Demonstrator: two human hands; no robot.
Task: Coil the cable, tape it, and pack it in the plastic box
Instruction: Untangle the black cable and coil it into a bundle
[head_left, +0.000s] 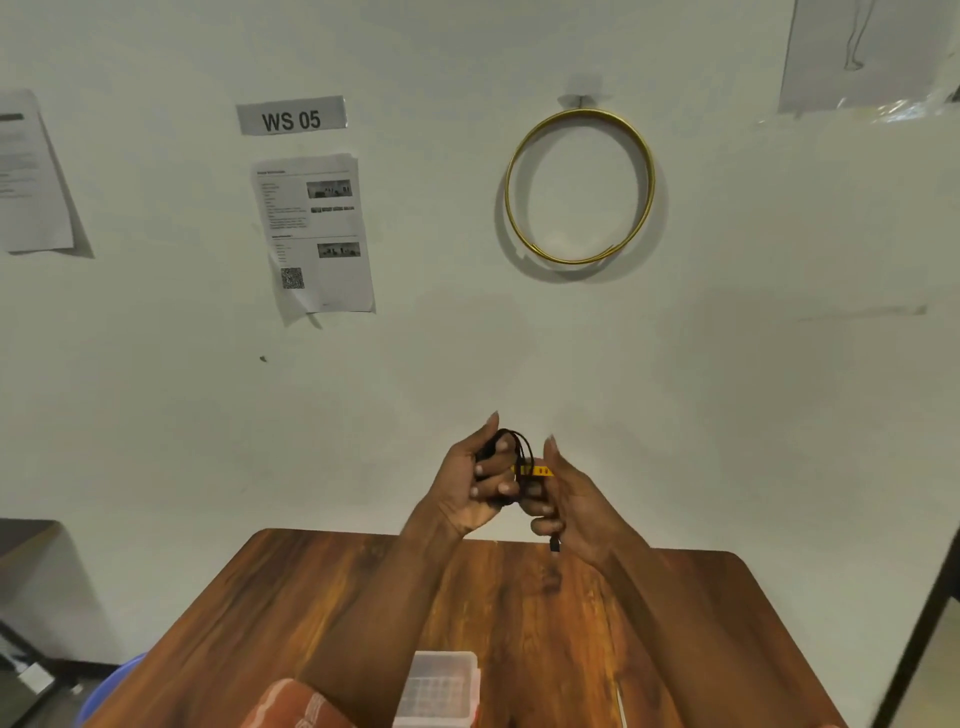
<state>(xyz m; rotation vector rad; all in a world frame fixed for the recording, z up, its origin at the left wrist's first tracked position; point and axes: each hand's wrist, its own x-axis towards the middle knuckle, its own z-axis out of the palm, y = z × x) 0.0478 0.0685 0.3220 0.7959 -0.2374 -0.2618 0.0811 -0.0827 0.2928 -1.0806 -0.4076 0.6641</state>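
Both hands raised above the far edge of the wooden surface (519, 613), in front of the wall, roughly frame centre.

Left hand (480, 486): fingers (501, 488) clenched around a black coiled cable (511, 444). Loops stick out of the top of the fist at about 12 o'clock. Thumb points up.

Right hand (569, 499): just beside the left at 3 o'clock, knuckles nearly touching. Thumb and fingers pinch a strip of yellow tape (535, 471) with black marks. The tape runs from the right hand across to the coil, at the gap between the hands. How far it wraps around the coil: cannot tell, fingers hide that side.

A black connector end (555, 545) of the cable hangs below the right hand at 6 o'clock, clear of the surface.

Clear plastic box (441, 686): on the surface at the near edge, 6 o'clock from the hands, well apart from them. Gridded pattern shows through it. Whether a lid is on it: cannot tell.

Orange patterned cloth (296, 706) at the bottom edge, left of the box.

Wall: sign "WS 05" (291, 115) at 11 o'clock, printed sheet (314, 234) with a QR code below it, gold ring (579, 186) on a hook at 12 to 1 o'clock. More paper (31, 171) at the far left and another sheet (872, 52) at the top right.
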